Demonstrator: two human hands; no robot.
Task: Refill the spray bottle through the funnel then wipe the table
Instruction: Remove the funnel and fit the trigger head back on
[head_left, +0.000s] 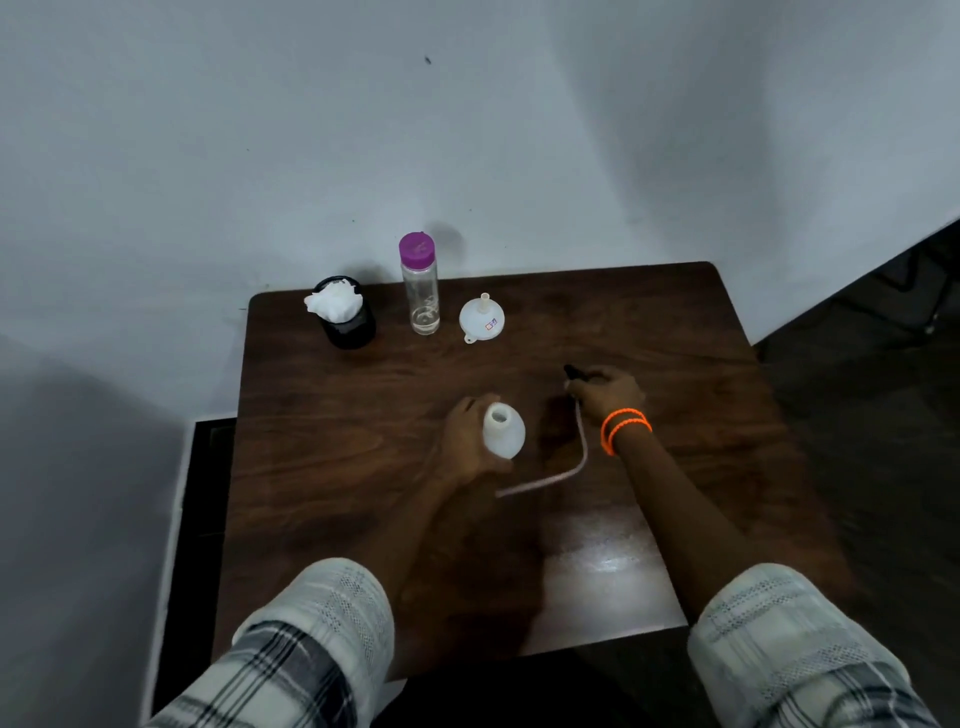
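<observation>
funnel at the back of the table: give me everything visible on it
The funnel is small, white and looks like plastic. It rests upside down, wide mouth on the table, narrow spout pointing up. A small tab with a hole sticks out of the rim toward the camera, and a red-and-blue sticker sits on the cone's right side. It stands just right of the clear bottle with the purple cap, apart from it. Neither hand touches it.

One head cam only, wide-angle, worn high & looking fwd and steeply down over a dark wood table (363, 415) toward the wall (467, 130) behind it, near enough that both sleeves fill the bottom corners; no 2nd view to overlap.
</observation>
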